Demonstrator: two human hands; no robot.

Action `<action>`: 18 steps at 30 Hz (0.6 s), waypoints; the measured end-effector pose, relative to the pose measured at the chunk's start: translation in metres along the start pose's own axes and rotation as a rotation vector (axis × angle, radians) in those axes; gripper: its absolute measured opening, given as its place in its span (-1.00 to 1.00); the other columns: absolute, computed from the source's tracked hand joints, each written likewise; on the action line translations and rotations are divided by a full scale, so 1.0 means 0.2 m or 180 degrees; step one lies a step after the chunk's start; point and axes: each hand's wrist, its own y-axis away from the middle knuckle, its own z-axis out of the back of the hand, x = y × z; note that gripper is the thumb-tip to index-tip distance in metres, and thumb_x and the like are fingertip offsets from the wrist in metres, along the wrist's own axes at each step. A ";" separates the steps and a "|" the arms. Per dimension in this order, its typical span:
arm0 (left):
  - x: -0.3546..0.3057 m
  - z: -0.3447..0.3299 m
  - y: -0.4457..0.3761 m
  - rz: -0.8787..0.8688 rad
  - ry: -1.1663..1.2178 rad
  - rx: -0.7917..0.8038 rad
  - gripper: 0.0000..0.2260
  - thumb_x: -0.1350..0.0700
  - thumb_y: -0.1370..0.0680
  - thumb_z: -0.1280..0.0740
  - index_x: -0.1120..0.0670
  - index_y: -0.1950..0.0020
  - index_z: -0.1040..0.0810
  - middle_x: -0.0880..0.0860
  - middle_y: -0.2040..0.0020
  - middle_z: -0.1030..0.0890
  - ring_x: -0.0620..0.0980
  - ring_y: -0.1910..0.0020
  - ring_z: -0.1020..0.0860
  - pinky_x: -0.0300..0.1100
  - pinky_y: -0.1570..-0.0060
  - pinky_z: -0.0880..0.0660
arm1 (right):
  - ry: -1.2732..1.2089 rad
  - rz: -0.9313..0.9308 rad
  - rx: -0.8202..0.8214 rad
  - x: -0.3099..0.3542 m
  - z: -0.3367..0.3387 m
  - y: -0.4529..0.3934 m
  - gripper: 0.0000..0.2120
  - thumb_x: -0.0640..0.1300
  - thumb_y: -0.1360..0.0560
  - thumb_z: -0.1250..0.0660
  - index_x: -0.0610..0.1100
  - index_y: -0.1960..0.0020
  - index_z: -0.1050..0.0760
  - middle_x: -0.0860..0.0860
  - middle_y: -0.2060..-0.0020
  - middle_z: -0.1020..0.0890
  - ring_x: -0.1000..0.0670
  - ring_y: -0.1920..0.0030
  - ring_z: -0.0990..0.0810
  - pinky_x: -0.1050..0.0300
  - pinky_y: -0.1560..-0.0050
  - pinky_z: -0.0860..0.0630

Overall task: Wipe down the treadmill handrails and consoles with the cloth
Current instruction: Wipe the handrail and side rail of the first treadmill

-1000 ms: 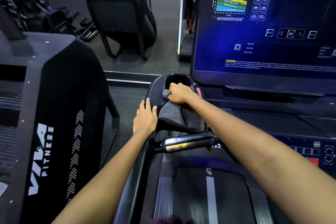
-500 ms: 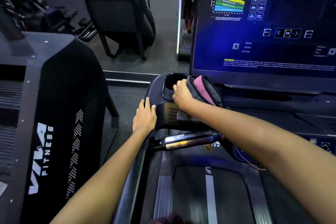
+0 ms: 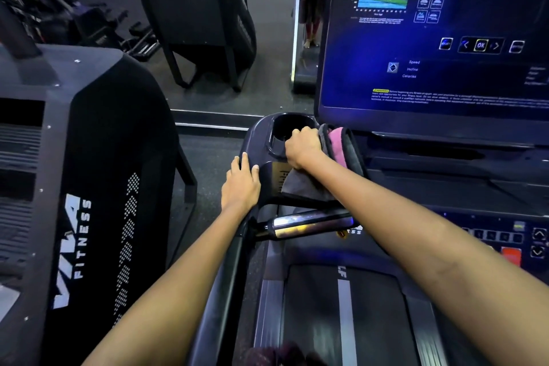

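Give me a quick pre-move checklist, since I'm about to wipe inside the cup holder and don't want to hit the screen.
1. Right hand grips the cloth: ok.
2. Left hand rests flat on the console's corner: ok.
3. Cup holder free of objects: cannot tell, its bottom is dark.
4. Cloth clear of the touchscreen: ok.
5. Cloth clear of the button panel: ok.
6. Cloth clean: cannot tell.

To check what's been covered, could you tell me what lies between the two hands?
In the head view, only a bare strip of dark console separates the left hand from the right hand gripping the cloth.
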 end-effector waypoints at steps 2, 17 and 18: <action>0.00 0.00 0.00 -0.0002 -0.0013 0.0014 -0.53 -0.04 -0.66 0.02 0.10 -0.54 -0.08 0.13 -0.52 -0.14 0.18 -0.41 -0.26 0.09 -0.26 -0.31 | -0.0471 -0.0071 0.0034 -0.02 -0.01 0.00 -0.66 -0.11 -0.56 -0.14 -0.15 -0.29 -0.44 -0.11 -0.26 -0.44 -0.17 -0.25 -0.42 -0.03 -0.17 -0.39; -0.01 -0.02 -0.01 -0.0147 -0.0411 0.0165 -0.46 -0.08 -0.66 0.03 0.15 -0.55 0.04 0.05 -0.57 0.02 0.12 -0.50 -0.09 0.08 -0.37 -0.23 | -0.2549 -0.0079 0.0015 0.00 0.01 -0.04 -0.80 -0.22 -0.51 -0.15 -0.25 -0.12 -0.37 -0.24 -0.16 -0.47 -0.24 -0.21 -0.41 -0.03 -0.11 -0.34; 0.00 -0.02 -0.01 -0.0160 -0.0428 0.0174 -0.47 -0.07 -0.66 0.03 0.15 -0.55 0.04 0.06 -0.57 0.02 0.12 -0.50 -0.09 0.08 -0.38 -0.22 | -0.2544 -0.0093 0.0059 -0.01 0.02 -0.05 -0.87 -0.23 -0.53 -0.15 -0.22 -0.05 -0.39 -0.25 -0.19 -0.44 -0.25 -0.22 -0.40 -0.04 -0.13 -0.34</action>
